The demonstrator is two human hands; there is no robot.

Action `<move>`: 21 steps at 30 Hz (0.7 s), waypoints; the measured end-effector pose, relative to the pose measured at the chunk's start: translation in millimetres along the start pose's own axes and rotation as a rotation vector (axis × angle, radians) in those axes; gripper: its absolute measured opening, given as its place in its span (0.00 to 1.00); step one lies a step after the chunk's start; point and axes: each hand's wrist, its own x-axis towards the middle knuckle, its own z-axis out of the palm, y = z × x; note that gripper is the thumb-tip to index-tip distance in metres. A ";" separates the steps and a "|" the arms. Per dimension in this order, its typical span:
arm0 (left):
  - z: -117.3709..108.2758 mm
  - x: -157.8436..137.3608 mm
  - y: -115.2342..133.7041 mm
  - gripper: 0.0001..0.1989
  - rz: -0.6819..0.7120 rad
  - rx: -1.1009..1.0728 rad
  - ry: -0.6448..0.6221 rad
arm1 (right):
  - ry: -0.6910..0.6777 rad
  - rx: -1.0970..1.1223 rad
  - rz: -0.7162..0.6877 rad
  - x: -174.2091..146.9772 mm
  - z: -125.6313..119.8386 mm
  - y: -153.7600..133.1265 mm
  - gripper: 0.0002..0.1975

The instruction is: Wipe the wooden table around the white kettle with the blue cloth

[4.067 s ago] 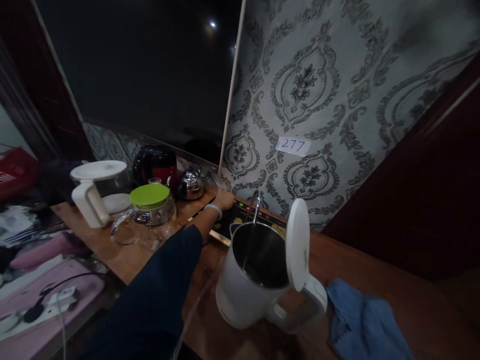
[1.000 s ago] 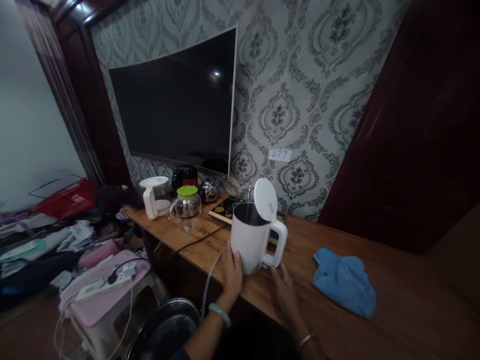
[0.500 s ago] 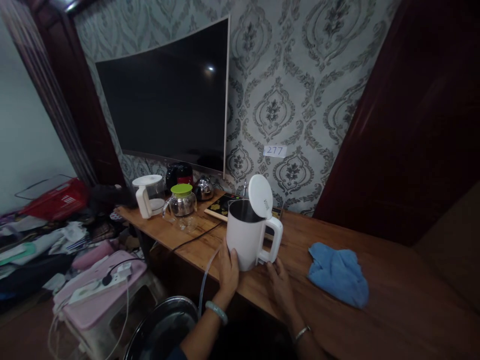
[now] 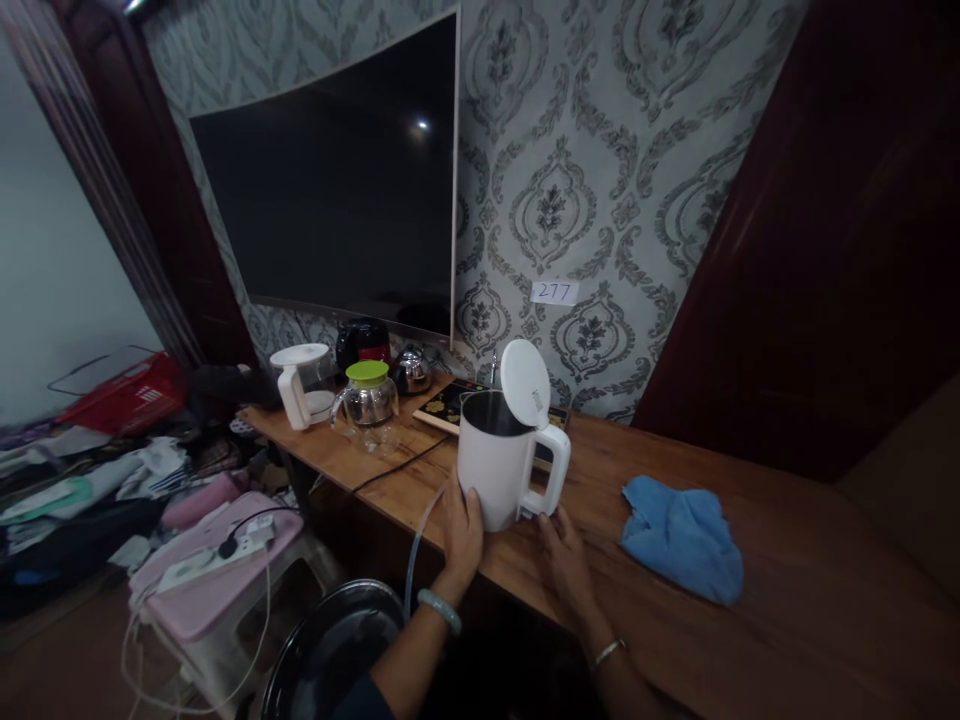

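Observation:
A white electric kettle (image 4: 491, 470) stands upright near the table's front edge. Its round white lid (image 4: 525, 383) is flipped up, showing a dark inside. My left hand (image 4: 463, 530), a pale green bangle on its wrist, is curved against the kettle's lower left side. At the kettle's lower right, just under the white handle, my right hand (image 4: 566, 555) holds the base with bent fingers. Its fingertips are partly hidden. Whether the kettle's bottom rests fully on the wood I cannot tell.
On the wooden table (image 4: 600, 650) lie a blue cloth (image 4: 682, 540) and a flat black cooktop (image 4: 442, 405). Further left stand a glass teapot (image 4: 367, 405) and a white-handled jug (image 4: 304, 385). Below are a dark basin (image 4: 337, 650), clear hose (image 4: 416, 550) and pink stool (image 4: 202, 600).
The view has shifted slightly, so everything sits a little further right and higher. Both hands keep the same hold on the kettle, and its lid stays up.

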 end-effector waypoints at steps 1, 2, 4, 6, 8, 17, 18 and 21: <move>-0.1 0.1 -0.1 0.33 -0.003 0.001 0.000 | 0.005 -0.003 -0.004 -0.2 0.4 -0.5 0.27; -0.2 0.2 -0.1 0.33 -0.007 0.003 -0.001 | 0.011 -0.005 -0.003 -0.3 0.7 -1.0 0.27; -0.6 0.4 0.1 0.34 -0.009 0.006 -0.007 | 0.019 -0.004 0.009 -0.7 1.0 -2.1 0.28; -0.9 0.6 0.5 0.34 -0.004 0.002 -0.018 | 0.021 0.008 0.026 -1.0 1.1 -3.5 0.28; -1.2 0.6 0.7 0.34 0.003 -0.004 -0.022 | -0.001 0.033 0.026 -1.3 1.3 -5.6 0.28; -1.8 0.3 3.0 0.33 -0.013 -0.008 -0.011 | -0.039 0.074 -0.002 -1.5 2.3 -7.9 0.28; -1.9 0.2 3.6 0.33 -0.012 -0.011 -0.008 | -0.038 0.065 -0.005 -1.6 2.1 -7.9 0.28; -2.3 0.1 5.3 0.33 -0.009 -0.020 -0.009 | -0.012 0.030 -0.009 -2.4 2.1 -9.3 0.28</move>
